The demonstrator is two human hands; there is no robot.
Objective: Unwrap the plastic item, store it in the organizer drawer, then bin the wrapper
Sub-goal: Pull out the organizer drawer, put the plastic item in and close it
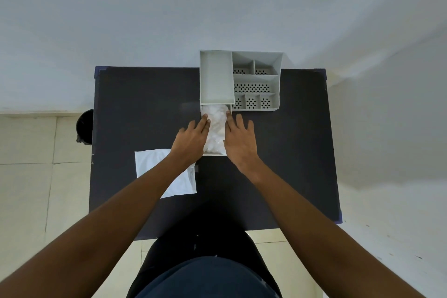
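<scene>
A grey desk organizer (256, 80) stands at the far middle of the dark table (145, 109). Its drawer (214, 154) is pulled out toward me. Clear crinkled plastic items (216, 126) fill the drawer. My left hand (191, 140) rests on the drawer's left side, its fingers spread and touching the plastic. My right hand (240, 139) lies on the right side, fingers also on the plastic. A flat white wrapper (154, 164) lies on the table to the left, partly hidden under my left forearm.
A black bin (85, 126) stands on the tiled floor just past the table's left edge. The organizer's right half has several perforated compartments (252, 88). A white wall runs behind and along the right of the table.
</scene>
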